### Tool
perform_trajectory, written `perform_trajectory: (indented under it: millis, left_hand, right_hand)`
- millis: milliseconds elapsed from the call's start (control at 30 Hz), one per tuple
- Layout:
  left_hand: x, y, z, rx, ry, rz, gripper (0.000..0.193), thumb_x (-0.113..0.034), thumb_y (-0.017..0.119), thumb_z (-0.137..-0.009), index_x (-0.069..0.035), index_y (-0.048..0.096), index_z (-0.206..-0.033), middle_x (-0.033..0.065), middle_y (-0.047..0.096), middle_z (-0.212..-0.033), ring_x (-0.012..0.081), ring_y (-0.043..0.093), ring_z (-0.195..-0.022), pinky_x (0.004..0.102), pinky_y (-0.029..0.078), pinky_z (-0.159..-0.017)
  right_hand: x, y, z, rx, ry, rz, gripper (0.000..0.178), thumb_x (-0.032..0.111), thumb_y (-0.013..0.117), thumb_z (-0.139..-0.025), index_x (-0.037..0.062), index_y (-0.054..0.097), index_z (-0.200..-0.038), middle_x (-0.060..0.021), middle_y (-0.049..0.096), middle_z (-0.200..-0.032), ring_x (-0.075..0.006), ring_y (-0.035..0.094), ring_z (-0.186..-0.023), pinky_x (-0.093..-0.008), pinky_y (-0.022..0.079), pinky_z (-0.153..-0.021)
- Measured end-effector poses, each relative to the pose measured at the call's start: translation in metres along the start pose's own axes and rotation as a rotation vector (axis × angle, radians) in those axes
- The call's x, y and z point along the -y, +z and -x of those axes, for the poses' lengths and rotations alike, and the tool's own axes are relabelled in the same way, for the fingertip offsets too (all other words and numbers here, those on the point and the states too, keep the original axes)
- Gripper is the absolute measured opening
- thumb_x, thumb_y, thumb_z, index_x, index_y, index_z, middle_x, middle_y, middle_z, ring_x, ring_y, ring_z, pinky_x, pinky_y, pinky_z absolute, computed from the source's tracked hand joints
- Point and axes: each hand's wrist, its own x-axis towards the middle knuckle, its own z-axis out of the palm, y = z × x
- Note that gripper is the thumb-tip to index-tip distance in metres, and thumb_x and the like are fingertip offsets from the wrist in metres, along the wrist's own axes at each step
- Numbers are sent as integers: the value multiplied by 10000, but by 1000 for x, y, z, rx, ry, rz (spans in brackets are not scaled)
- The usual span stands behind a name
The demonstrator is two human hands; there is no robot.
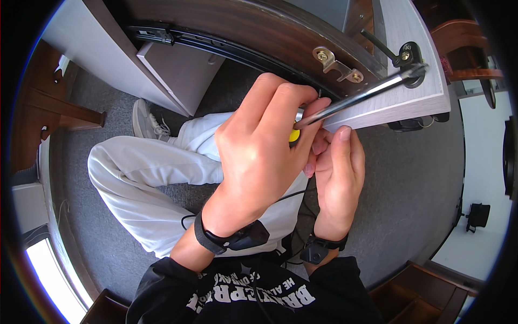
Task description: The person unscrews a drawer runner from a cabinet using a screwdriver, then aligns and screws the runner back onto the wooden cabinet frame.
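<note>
My left hand [253,137] is closed round a screwdriver [361,97]; a bit of its yellow and black handle shows beneath the fingers. The steel shaft points up to the right, its tip passing across a black lock fitting [414,54] on the pale panel. Those fingertips are close to a small screw [319,93] by the black slide rail [226,48], and whether they touch it is hidden. Just under the panel's lower edge, my right hand [340,178] has its fingers raised and loosely bent, partly behind the left hand. Nothing shows in it.
A brass-coloured bracket [337,65] is screwed to the dark wood board [280,32]. The pale wood panel [388,108] juts out at the right. A white cabinet door [175,75] stands at the left. Black cables [295,237] run by my lap.
</note>
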Motion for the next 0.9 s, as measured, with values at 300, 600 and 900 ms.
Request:
perform_trajectory:
  millis: [300, 600, 900]
  left_hand:
    - [-5, -5, -2, -10, -20, -20, 212, -19, 804, -722, -15, 654, -872, 49, 606, -799, 104, 526, -549, 236, 405, -482]
    - [-1, 2, -3, -66, 143, -102, 199, -24, 770, -704, -52, 618, -829, 44, 571, -762, 183, 578, -578, 273, 468, -487]
    - [7, -1, 4, -43, 115, -132, 187, -44, 767, -704, -56, 622, -822, 37, 576, -768, 194, 574, -586, 286, 463, -486]
  right_hand:
    - [1, 0, 0, -5, 13, -13, 350, 326, 409, -1032, -9, 509, -1058, -25, 466, -743, -96, 441, -597, -230, 379, -549]
    - [0, 2, 0, 4, -2, -3, 361, 339, 385, -1038, -1, 503, -1069, -15, 461, -717, -86, 440, -579, -225, 362, -549]
    - [-2, 5, 1, 3, 7, -30, 369, 352, 399, -1033, 0, 505, -1070, -5, 451, -702, -80, 428, -578, -223, 357, -549]
